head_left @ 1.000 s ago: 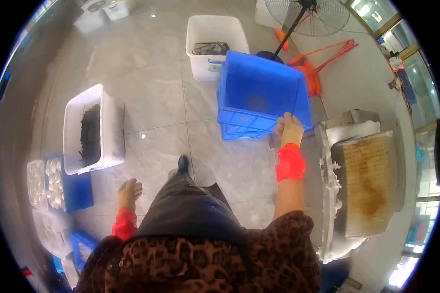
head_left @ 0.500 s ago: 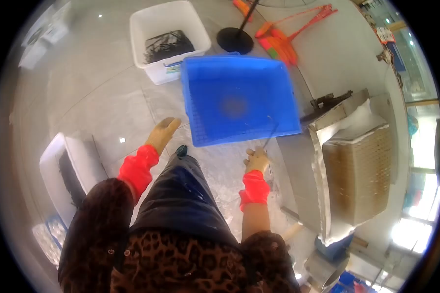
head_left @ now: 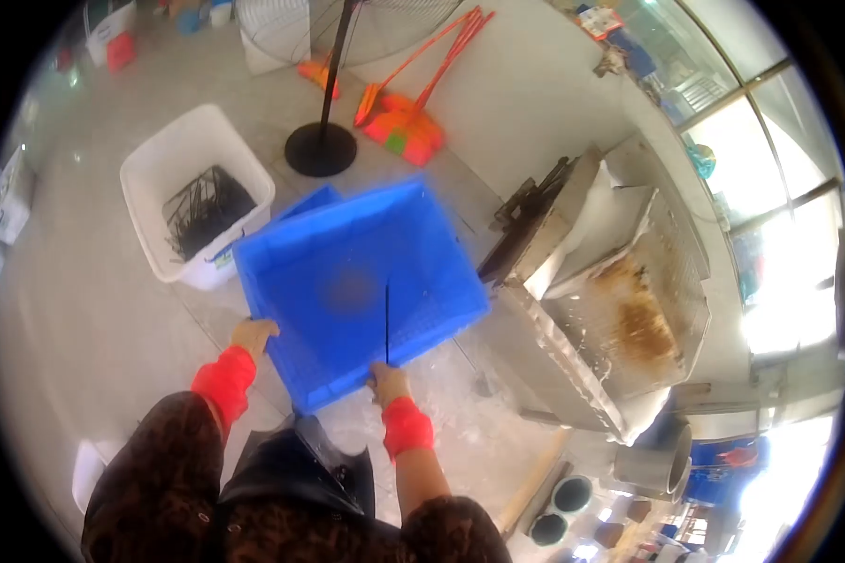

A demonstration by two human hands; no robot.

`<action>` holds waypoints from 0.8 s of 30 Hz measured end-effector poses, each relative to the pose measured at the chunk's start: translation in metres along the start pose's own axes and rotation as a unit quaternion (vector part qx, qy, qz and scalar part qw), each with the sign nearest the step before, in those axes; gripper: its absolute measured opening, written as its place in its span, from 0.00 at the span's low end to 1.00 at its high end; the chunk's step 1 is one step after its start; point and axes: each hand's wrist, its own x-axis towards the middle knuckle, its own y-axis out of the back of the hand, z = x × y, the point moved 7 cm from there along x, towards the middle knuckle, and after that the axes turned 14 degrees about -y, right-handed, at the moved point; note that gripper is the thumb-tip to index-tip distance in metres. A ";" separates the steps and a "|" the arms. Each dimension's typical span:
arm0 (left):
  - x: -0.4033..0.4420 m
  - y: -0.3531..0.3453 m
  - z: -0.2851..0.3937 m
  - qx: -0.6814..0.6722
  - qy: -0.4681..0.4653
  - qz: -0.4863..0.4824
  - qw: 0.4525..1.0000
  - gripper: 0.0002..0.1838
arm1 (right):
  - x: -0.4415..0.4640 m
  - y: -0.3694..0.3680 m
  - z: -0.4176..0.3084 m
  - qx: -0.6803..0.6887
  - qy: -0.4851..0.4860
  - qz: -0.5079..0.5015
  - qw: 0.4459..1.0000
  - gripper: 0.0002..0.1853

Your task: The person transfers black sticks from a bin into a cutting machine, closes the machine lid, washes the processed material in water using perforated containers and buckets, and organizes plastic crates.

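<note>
A blue plastic crate [head_left: 296, 267] is tilted in front of me, its inside facing up. My left hand [head_left: 255, 334], in a tan glove with a red cuff, has its fingers on the crate's left side near the front corner. At the crate's front rim is my right hand [head_left: 389, 383], gloved the same way, its fingers closed around a thin dark rod [head_left: 387, 324] that points up across the crate. The right fingers also meet the rim. Part of another blue edge [head_left: 317, 199] shows behind the crate.
A white tub [head_left: 141, 202] with dark thin sticks stands left of the crate. Beyond are a black round stand base [head_left: 321, 150] and an orange broom and dustpan [head_left: 406, 131]. A worn metal box-like unit [head_left: 573, 361] stands on the right, with buckets [head_left: 571, 493] lower right.
Both hands have come onto the blue crate, which is now tilted and turned. The view has swung to the right, so the tub and stand appear lower and further left.
</note>
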 end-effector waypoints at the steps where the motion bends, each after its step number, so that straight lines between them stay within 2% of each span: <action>1: -0.003 0.005 0.002 0.002 -0.015 0.003 1.000 0.18 | -0.006 -0.009 0.005 0.012 -0.009 -0.003 1.000 0.06; 4: -0.044 0.024 0.009 0.054 -0.053 0.039 0.996 0.18 | -0.054 -0.025 0.021 0.013 -0.074 -0.048 0.996 0.11; 6: -0.085 0.040 0.030 0.123 -0.100 0.041 0.987 0.20 | -0.095 -0.044 0.035 0.087 -0.098 -0.060 0.989 0.12; 8: -0.128 0.054 0.043 0.141 -0.119 0.037 0.982 0.20 | -0.143 -0.059 0.040 0.095 0.015 0.003 0.995 0.11; 9: -0.148 0.059 0.049 0.163 -0.128 0.025 0.978 0.21 | -0.154 -0.080 0.061 0.172 -0.061 -0.041 0.982 0.11; 10: -0.168 0.062 0.054 0.163 -0.141 0.026 0.976 0.21 | -0.168 -0.102 0.084 0.249 -0.138 -0.083 0.955 0.11; 12: -0.209 0.061 0.055 0.254 -0.134 0.005 0.958 0.22 | -0.203 -0.145 0.129 0.489 -0.221 -0.146 0.831 0.12; 13: -0.225 0.055 0.053 0.280 -0.154 -0.008 0.947 0.22 | -0.220 -0.149 0.136 0.428 -0.175 -0.130 0.877 0.13; 14: -0.240 0.047 0.048 0.293 -0.168 -0.018 0.941 0.22 | -0.236 -0.155 0.144 0.448 -0.171 -0.123 0.869 0.13; 16: -0.276 0.033 0.041 0.383 -0.223 -0.047 0.895 0.21 | -0.274 -0.162 0.160 0.408 -0.189 -0.087 0.889 0.13; 17: -0.300 0.020 0.047 0.374 -0.237 -0.106 0.890 0.23 | -0.298 -0.173 0.177 0.410 -0.217 -0.053 0.884 0.13; 18: -0.327 0.004 0.052 0.406 -0.271 -0.179 0.854 0.23 | -0.314 -0.173 0.179 0.329 -0.030 0.052 0.943 0.15; 19: -0.349 -0.003 0.058 0.373 -0.276 -0.203 0.862 0.24 | -0.324 -0.178 0.198 0.327 -0.007 0.138 0.935 0.15; 20: -0.371 -0.011 0.061 0.341 -0.276 -0.231 0.868 0.26 | -0.358 -0.157 0.188 0.306 -0.054 0.138 0.940 0.15; 21: -0.393 -0.014 0.060 0.323 -0.301 -0.254 0.861 0.26 | -0.379 -0.158 0.192 0.311 -0.057 0.145 0.937 0.15; 22: -0.411 -0.011 0.057 0.296 -0.318 -0.265 0.861 0.27 | -0.394 -0.162 0.197 0.375 -0.069 0.162 0.910 0.14; 23: -0.436 -0.005 0.059 0.263 -0.333 -0.286 0.859 0.26 | -0.414 -0.160 0.197 0.349 -0.065 0.191 0.915 0.13; 24: -0.459 0.005 0.060 0.230 -0.341 -0.302 0.860 0.26 | -0.433 -0.173 0.199 0.561 -0.103 0.092 0.816 0.12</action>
